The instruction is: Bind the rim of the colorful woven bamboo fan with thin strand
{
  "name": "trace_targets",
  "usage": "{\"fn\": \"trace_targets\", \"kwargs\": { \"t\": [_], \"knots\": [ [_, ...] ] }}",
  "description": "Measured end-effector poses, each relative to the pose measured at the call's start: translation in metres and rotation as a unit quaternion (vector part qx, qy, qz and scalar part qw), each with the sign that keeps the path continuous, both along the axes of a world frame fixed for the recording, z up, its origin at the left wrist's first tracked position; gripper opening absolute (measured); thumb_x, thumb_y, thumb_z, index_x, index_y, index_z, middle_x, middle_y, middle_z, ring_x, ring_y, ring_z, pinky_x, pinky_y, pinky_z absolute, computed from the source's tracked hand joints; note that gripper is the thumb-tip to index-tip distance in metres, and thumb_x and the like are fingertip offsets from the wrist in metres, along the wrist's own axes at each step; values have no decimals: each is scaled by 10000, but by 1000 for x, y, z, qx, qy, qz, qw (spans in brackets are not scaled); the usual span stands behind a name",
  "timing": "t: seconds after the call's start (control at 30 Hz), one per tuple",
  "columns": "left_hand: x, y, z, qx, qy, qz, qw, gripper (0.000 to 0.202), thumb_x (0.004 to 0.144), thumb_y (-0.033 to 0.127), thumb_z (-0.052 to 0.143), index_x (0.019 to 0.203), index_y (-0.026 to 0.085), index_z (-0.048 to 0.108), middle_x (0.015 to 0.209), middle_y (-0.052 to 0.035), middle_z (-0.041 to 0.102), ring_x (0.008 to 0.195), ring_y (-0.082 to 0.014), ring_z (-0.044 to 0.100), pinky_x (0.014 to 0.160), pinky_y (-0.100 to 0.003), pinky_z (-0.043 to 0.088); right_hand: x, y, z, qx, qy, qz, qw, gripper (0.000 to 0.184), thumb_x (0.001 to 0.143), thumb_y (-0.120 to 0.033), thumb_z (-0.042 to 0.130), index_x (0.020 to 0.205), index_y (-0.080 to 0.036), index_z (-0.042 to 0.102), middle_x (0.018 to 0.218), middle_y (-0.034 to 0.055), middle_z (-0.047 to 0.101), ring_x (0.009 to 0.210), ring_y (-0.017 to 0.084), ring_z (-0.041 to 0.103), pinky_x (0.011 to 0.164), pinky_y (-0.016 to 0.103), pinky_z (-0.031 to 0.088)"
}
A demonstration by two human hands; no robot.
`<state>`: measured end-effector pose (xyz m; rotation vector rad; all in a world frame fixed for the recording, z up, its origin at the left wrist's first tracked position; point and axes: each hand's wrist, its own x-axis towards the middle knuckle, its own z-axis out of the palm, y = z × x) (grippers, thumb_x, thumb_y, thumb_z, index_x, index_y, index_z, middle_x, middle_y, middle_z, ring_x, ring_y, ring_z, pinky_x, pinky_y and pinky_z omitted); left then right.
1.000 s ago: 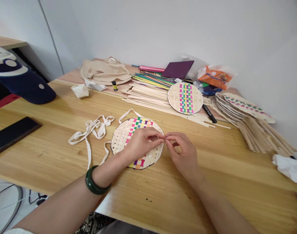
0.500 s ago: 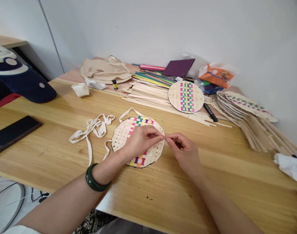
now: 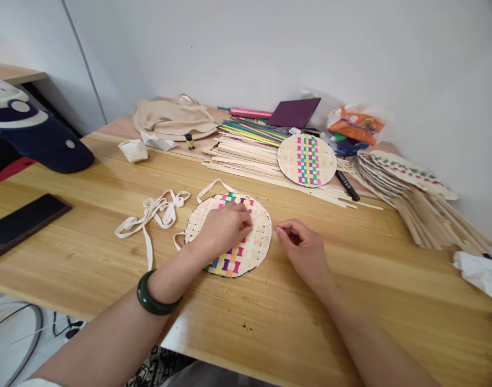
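A round woven bamboo mat (image 3: 260, 236) with a band of coloured strips lies flat on the wooden table, white tape along part of its edge. My left hand (image 3: 226, 226), a dark green bangle at its wrist, is over the mat's middle with fingers curled together; anything in them is hidden. Just off the mat's right edge, my right hand (image 3: 304, 247) has thumb and forefinger pinched together. Whatever is in that pinch is too small to make out. White cloth tape (image 3: 149, 215) runs in loose loops left of the mat.
Behind are a second woven disc (image 3: 307, 161), pale bamboo strips (image 3: 241, 156), a black marker (image 3: 347, 186) and a thread spool (image 3: 190, 141). Stacked woven fans (image 3: 415, 199) lie right. A phone (image 3: 26, 223) and a dark blue bottle (image 3: 40, 134) are left.
My left hand has drawn back leftward from the mat's right edge to over its middle, parting from my right hand. My right hand has stayed almost in place, still pinched.
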<state>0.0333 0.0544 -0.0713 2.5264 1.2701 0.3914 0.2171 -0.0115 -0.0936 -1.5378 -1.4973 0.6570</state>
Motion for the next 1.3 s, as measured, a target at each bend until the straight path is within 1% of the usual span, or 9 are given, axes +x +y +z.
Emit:
{"fn": "trace_targets", "kwargs": {
  "t": [0.13,0.23,0.37,0.5,0.6,0.7,0.87,1.0,1.3],
  "knots": [
    [3,0,-1,14,33,-13,999,152,820,184,542,754,181,679,902,-46,676,839,-200,607,621,-276,419,-1,0,0,-6,10,-1,1000,187,838,-346,567,766,-190,639,717,18,658,600,135,544,556,247,424],
    [5,0,-2,38,46,-31,998,149,804,154,526,736,159,658,903,-69,666,855,-210,600,621,-278,426,-3,0,0,-9,20,4,1000,188,832,-346,571,759,-186,639,710,19,654,596,135,535,556,248,418],
    [6,-1,-3,61,-3,-40,997,142,763,117,518,676,158,623,980,-75,644,889,-206,592,614,-275,432,-4,1,1,-10,31,8,999,189,819,-348,582,746,-185,642,705,23,650,593,136,524,555,254,408],
    [5,-3,-1,-12,-147,-8,989,95,723,136,580,637,159,613,996,-57,604,837,-166,591,666,-272,471,-3,1,5,-9,56,8,998,220,811,-379,589,730,-181,639,677,22,628,581,134,510,526,249,393],
    [8,-6,-1,-107,-285,-16,952,65,710,142,614,656,157,646,969,-57,571,837,-146,585,652,-237,494,-3,1,7,-15,94,3,995,239,798,-408,612,736,-180,650,601,-6,566,528,112,461,480,232,363],
    [14,-9,-3,-189,-356,-23,915,52,689,148,647,639,160,654,957,-60,571,882,-154,579,627,-210,499,-4,0,8,-22,154,-15,988,245,763,-428,659,745,-184,668,553,-27,510,494,97,411,441,221,325],
    [19,-12,-3,-239,-376,-13,895,68,676,128,642,616,160,644,965,-65,583,948,-168,567,654,-210,503,-4,0,8,-20,208,-52,976,231,734,-417,698,752,-187,682,516,-46,462,463,81,355,412,216,280],
    [19,-13,-3,-262,-375,-14,889,54,684,137,643,639,159,663,1003,-70,575,964,-170,568,662,-215,501,-4,0,10,-46,230,-27,972,233,732,-413,702,748,-181,682,512,-46,462,457,75,348,393,209,250],
    [20,-14,-5,-274,-384,-7,882,61,668,124,642,627,166,661,1014,-67,593,982,-175,579,699,-234,498,-4,0,13,-67,263,-4,963,259,727,-429,701,717,-177,642,521,-40,477,453,74,366,391,203,273]
  ]
}}
